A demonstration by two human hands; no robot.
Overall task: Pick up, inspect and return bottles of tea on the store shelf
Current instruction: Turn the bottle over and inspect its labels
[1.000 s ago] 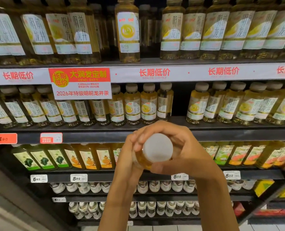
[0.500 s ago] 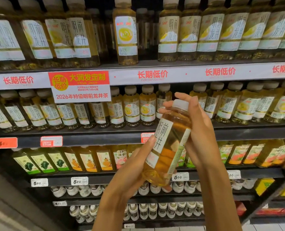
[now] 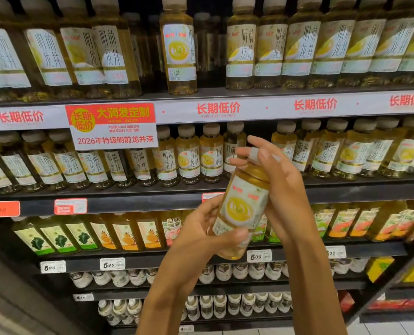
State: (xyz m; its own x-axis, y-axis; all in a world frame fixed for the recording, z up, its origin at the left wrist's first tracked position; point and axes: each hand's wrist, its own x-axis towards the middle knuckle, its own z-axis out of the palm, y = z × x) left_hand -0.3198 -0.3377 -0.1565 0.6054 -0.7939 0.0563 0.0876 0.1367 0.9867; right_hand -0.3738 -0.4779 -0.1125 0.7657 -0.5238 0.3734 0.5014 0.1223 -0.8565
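1. The step in hand looked like inspection: the tea bottle [image 3: 243, 206] was held tilted in front of the shelves, label toward the camera.
2. The left hand [image 3: 208, 234] curled round its lower half, thumb across the label; the right hand [image 3: 279, 189] cupped the neck and cap, fingers loosely bent.
3. Returning it would probably call for the gap in the second shelf [image 3: 346, 187] row, just behind the cap.
4. Dark store shelving carried rows of bottles and a red promotion sign [image 3: 112, 126].

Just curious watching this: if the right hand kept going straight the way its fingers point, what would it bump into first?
Probably the row of tea bottles on the shelf behind, since the right hand points up-left toward them; depth is uncertain.
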